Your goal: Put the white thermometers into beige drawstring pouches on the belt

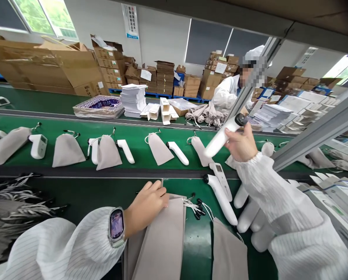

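While gripping a thermometer (216,144) near its black tip in the half-closed right hand (242,146), above the green belt (53,128), leaving its handle free, seems to steady stacked pouches (164,241) with the left hand (146,206), loosely bent over their edge; cannot tell if pinching any

The person wears loose white sleeves (71,241) with thin dark stripes and gathered, elasticated cuffs, plus a smartwatch (116,224) with a rounded rectangular lit screen and a pale, translucent-looking band.

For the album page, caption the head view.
Right hand lifting a white handheld device, left hand on stacked grey pouches.
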{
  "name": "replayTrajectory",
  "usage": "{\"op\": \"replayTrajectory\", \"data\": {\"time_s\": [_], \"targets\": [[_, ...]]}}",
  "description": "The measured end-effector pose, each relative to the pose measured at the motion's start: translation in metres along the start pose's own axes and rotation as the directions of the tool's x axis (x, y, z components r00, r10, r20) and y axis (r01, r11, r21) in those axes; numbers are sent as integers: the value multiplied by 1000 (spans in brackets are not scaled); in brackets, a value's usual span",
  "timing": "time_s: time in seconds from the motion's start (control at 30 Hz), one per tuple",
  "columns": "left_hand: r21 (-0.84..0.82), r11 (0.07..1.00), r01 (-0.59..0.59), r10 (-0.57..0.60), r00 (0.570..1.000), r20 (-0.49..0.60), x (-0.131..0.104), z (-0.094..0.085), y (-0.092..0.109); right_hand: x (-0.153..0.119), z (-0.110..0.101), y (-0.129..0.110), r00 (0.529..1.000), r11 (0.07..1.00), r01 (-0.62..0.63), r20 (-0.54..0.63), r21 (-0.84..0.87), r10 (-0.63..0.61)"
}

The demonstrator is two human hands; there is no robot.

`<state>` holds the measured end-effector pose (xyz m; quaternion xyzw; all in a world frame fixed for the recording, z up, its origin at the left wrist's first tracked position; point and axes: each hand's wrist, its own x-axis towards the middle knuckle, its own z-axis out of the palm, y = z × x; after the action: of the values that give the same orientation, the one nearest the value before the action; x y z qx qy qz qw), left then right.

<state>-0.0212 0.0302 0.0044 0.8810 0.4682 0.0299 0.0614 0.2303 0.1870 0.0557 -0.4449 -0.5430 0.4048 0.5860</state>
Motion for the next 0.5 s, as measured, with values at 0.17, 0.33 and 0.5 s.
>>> {"op": "replayTrajectory", "data": {"time_s": [0.17, 0.33, 0.5], "targets": [[-308, 950, 56, -50, 998, 28, 2, -26, -1, -67, 55, -30, 957, 927, -200, 268, 317, 115], [-575, 806, 139, -258, 957, -131, 9, -53, 9, -90, 71, -32, 824, 848, -452, 493, 276, 279], [-612, 790, -32, -256, 889, -378, 21, -57, 11, -108, 77, -29, 507, 822, -554, 729, -132, 459]]}}
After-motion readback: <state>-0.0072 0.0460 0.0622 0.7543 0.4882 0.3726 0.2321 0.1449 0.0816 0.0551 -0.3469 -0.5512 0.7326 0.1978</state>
